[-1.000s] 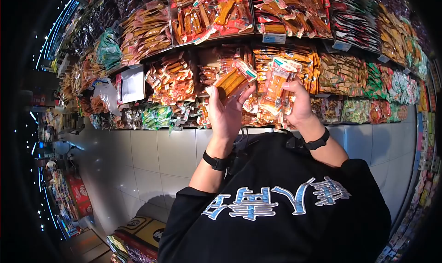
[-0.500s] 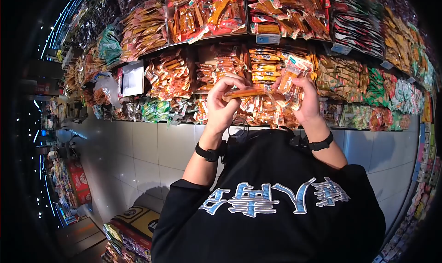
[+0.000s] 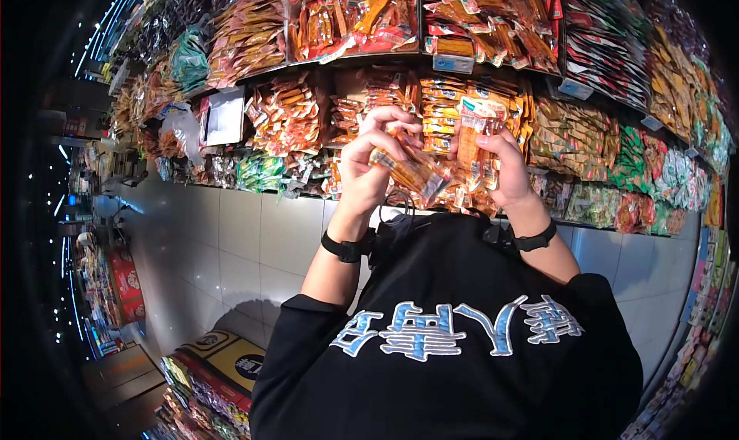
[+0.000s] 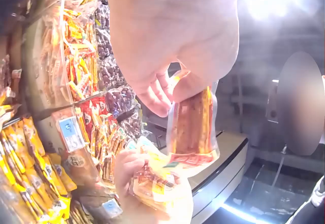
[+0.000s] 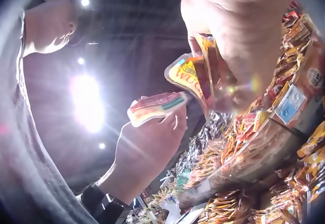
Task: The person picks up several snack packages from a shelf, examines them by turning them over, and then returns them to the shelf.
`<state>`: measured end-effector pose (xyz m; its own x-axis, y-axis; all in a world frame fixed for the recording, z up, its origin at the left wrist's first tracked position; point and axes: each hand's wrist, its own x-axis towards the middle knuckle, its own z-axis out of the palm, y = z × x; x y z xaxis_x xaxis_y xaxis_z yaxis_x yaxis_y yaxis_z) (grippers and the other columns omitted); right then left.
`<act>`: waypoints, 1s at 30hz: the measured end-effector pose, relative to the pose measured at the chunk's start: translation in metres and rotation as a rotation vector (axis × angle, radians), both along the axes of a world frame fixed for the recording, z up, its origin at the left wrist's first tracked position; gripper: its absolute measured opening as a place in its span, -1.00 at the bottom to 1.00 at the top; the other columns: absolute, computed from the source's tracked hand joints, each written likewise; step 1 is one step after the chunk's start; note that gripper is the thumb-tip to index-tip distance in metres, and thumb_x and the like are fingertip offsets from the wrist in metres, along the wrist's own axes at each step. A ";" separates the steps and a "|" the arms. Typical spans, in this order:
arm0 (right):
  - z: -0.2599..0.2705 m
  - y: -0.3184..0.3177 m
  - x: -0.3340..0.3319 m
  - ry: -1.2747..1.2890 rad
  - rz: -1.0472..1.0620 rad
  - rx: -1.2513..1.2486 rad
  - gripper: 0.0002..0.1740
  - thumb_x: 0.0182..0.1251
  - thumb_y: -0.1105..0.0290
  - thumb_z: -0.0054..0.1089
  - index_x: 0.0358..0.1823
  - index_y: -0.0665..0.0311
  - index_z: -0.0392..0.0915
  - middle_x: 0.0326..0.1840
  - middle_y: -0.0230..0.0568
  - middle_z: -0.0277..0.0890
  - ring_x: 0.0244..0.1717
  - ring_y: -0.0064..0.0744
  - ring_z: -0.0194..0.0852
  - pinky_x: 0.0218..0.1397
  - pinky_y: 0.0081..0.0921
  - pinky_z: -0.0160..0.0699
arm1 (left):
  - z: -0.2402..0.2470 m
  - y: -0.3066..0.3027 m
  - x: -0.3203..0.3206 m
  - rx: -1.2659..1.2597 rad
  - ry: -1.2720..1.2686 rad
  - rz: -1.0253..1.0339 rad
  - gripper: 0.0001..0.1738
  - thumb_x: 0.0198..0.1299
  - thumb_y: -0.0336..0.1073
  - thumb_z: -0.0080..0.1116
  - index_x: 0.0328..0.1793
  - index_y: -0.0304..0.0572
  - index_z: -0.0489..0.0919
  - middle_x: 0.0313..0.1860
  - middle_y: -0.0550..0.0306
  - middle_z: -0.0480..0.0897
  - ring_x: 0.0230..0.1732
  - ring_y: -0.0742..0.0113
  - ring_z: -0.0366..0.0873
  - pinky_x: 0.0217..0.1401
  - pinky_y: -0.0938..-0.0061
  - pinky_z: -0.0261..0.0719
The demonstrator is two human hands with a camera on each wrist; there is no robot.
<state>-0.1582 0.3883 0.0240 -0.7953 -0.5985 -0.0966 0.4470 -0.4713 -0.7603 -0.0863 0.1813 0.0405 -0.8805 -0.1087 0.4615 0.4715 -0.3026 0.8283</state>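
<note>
In the head view my left hand (image 3: 365,174) grips a flat, clear-wrapped snack pack (image 3: 412,175) of brown sticks, slanted down to the right. The left wrist view shows this pack (image 4: 192,125) hanging below the curled fingers, with a red and white end lowest. My right hand (image 3: 508,170) holds another clear snack pack (image 3: 473,132) upright, its white, red and green label on top, thumb across its front. Large lettering shows on that pack's label (image 5: 185,77) in the right wrist view. The two packs are close together in front of the shelves.
Stepped shelves hold heaps of wrapped snacks (image 3: 285,124), with yellow packs (image 3: 441,117) right behind the hands. Price tags (image 3: 453,63) line the shelf edge. A white box (image 3: 223,117) stands to the left. Below lies a tiled surface (image 3: 239,224); a yellow-topped display (image 3: 231,357) stands at lower left.
The left hand has turned its pack from label end up, through edge-on, to slanting down rightward. The right hand keeps hold of its pack, after a small shift right and back.
</note>
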 end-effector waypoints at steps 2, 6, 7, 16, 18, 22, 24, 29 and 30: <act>-0.001 0.000 0.000 0.021 -0.004 0.011 -0.59 0.28 0.36 0.00 0.11 0.41 0.46 -0.11 -0.10 0.60 -0.11 -0.32 0.63 0.03 -0.34 0.65 | -0.008 0.002 -0.001 0.203 0.019 0.041 -0.87 0.18 -0.64 0.03 -0.31 -0.25 0.47 0.14 -0.06 0.43 0.11 0.08 0.56 0.22 0.19 0.59; 0.003 -0.003 0.006 -0.042 -0.083 0.003 -0.58 0.27 0.40 0.00 0.15 0.40 0.43 -0.05 -0.11 0.59 -0.09 -0.33 0.63 0.05 -0.35 0.65 | -0.007 0.013 -0.003 0.268 0.081 0.434 -0.78 0.21 -0.68 0.12 -0.16 -0.19 0.43 0.18 -0.04 0.44 0.19 0.02 0.51 0.41 0.15 0.46; 0.004 -0.003 0.007 -0.082 -0.106 -0.003 -0.57 0.27 0.41 0.01 0.16 0.40 0.42 -0.03 -0.12 0.59 -0.08 -0.34 0.63 0.05 -0.36 0.65 | -0.007 0.015 -0.005 0.236 0.098 0.471 -0.74 0.17 -0.74 0.11 -0.15 -0.22 0.44 0.16 0.00 0.43 0.23 0.04 0.49 0.46 0.15 0.42; 0.001 -0.003 0.015 -0.142 0.026 -0.278 -0.52 0.26 0.42 -0.04 0.24 0.31 0.38 0.08 -0.23 0.55 0.07 -0.40 0.58 0.18 -0.29 0.63 | -0.009 0.052 -0.011 -0.267 0.135 0.608 -0.67 0.02 -0.77 0.20 -0.23 -0.22 0.38 0.07 0.04 0.36 0.20 0.12 0.49 0.33 0.23 0.51; 0.002 0.001 0.015 -0.179 0.040 -0.341 -0.55 0.28 0.36 -0.07 0.19 0.32 0.44 0.02 -0.20 0.59 0.06 -0.35 0.60 0.17 -0.27 0.65 | -0.010 0.058 -0.008 -0.391 0.180 0.609 -0.67 -0.01 -0.77 0.17 -0.22 -0.22 0.39 0.07 0.03 0.32 0.22 0.08 0.46 0.29 0.24 0.53; 0.002 0.003 0.011 -0.299 -0.072 -0.491 -0.64 0.45 0.27 -0.10 0.12 0.29 0.49 -0.01 -0.22 0.63 -0.03 -0.38 0.64 0.16 -0.32 0.60 | -0.006 0.062 0.000 -0.936 0.241 0.581 -0.42 -0.18 -0.73 0.17 0.08 -0.26 0.48 0.14 -0.16 0.41 0.20 -0.05 0.47 0.20 0.21 0.53; 0.003 0.007 0.007 -0.339 -0.165 -0.536 -0.65 0.47 0.25 -0.13 0.06 0.31 0.52 -0.05 -0.19 0.66 -0.02 -0.34 0.65 0.15 -0.31 0.61 | -0.003 0.071 0.001 -0.976 0.202 0.460 -0.40 -0.09 -0.69 0.22 0.19 -0.27 0.46 0.24 -0.21 0.39 0.23 -0.10 0.46 0.24 0.17 0.51; -0.009 0.013 0.000 -0.322 -0.281 -0.561 -0.64 0.49 0.19 -0.08 0.05 0.28 0.55 -0.03 -0.21 0.67 -0.02 -0.34 0.65 0.13 -0.32 0.61 | 0.002 0.084 0.005 -1.073 0.136 0.265 -0.22 0.04 -0.59 0.24 0.46 -0.32 0.29 0.43 -0.30 0.26 0.42 -0.23 0.29 0.42 0.10 0.34; -0.012 0.014 0.000 -0.339 -0.297 -0.539 -0.63 0.50 0.16 -0.06 0.07 0.25 0.55 -0.02 -0.24 0.66 0.00 -0.36 0.64 0.14 -0.33 0.60 | 0.002 0.086 0.005 -1.082 0.141 0.243 -0.20 0.05 -0.58 0.23 0.49 -0.32 0.25 0.46 -0.32 0.22 0.45 -0.24 0.25 0.44 0.10 0.31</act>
<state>-0.1579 0.4023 0.0120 -0.9109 -0.3949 -0.1192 0.4122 -0.8821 -0.2279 -0.0809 0.2670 0.0425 -0.8230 0.2486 0.5107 0.5304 0.6582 0.5343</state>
